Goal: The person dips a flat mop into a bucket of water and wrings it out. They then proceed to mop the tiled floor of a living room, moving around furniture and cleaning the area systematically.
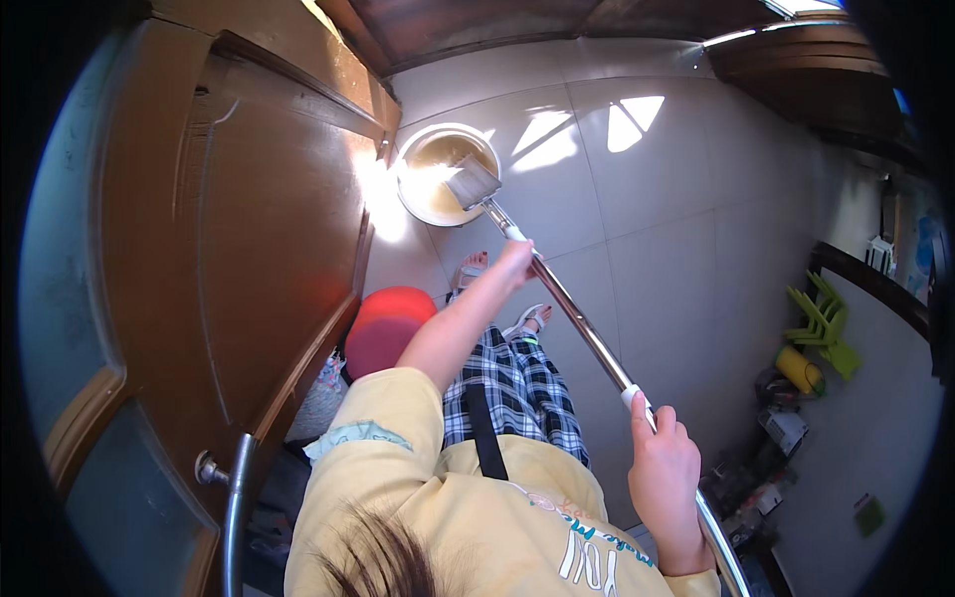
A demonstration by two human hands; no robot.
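A mop [580,320] with a long shiny metal pole slants across the view. Its flat grey head [473,183] is over the right side of a white round bucket [401,189] of brownish water; I cannot tell how deep it dips. My left hand [517,261] is closed around the pole just below the head, by a white collar. Farther down the pole, my right hand [665,463] grips it near a second white collar, thumb laid along the shaft. The pole's lower end runs past my right forearm.
A brown wooden door [284,219] with a metal handle [237,517] stands at left. A red round stool [390,323] is beside my left leg. Grey floor tiles [657,179] carry bright sun patches. At right lie green plastic chairs [824,313] and assorted clutter [781,428].
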